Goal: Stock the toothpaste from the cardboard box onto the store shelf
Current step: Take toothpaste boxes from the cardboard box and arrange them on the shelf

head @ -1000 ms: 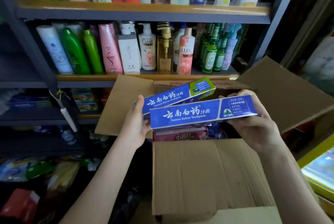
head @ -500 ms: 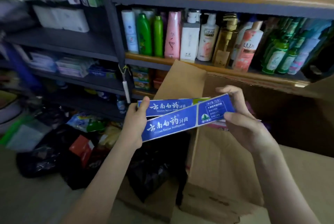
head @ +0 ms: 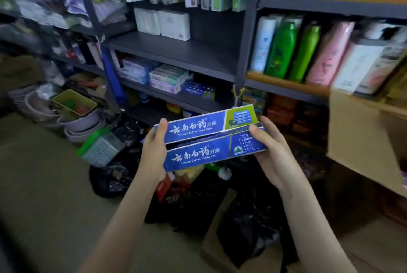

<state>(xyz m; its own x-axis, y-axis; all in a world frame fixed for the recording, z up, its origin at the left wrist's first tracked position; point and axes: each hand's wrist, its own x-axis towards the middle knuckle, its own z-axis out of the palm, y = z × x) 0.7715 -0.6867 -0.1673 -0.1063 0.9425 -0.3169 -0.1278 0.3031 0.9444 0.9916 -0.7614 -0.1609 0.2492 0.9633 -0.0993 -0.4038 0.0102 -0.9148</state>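
the left hand (head: 154, 153) grips the left ends of two blue toothpaste cartons, thumb laid over the front of the upper one, the other fingers hidden behind. the right hand (head: 273, 153) holds the right ends, thumb pressed on the front where the two cartons meet, fingers curled round the back. the upper carton (head: 198, 128), with a green panel at its right end, lies edge to edge against the lower carton (head: 198, 156), which is blue all along; both are level, long sides running left to right, held in the air in front of the shelving and above the floor. just beyond them, on a low dark shelf (head: 193, 101), stand stacked toothpaste packs (head: 167, 76) and one blue carton of the same kind (head: 198, 91). the shelf above carries two white boxes (head: 174, 25). to the right, a wood-edged shelf holds green, pink and white bottles (head: 284, 50). the cardboard box (head: 356, 140) stands at the right edge, well apart from the hands, its inside out of sight. below the cartons black bags (head: 248, 228) lie on the floor, and stacked purple basins (head: 81, 123) sit at the left.
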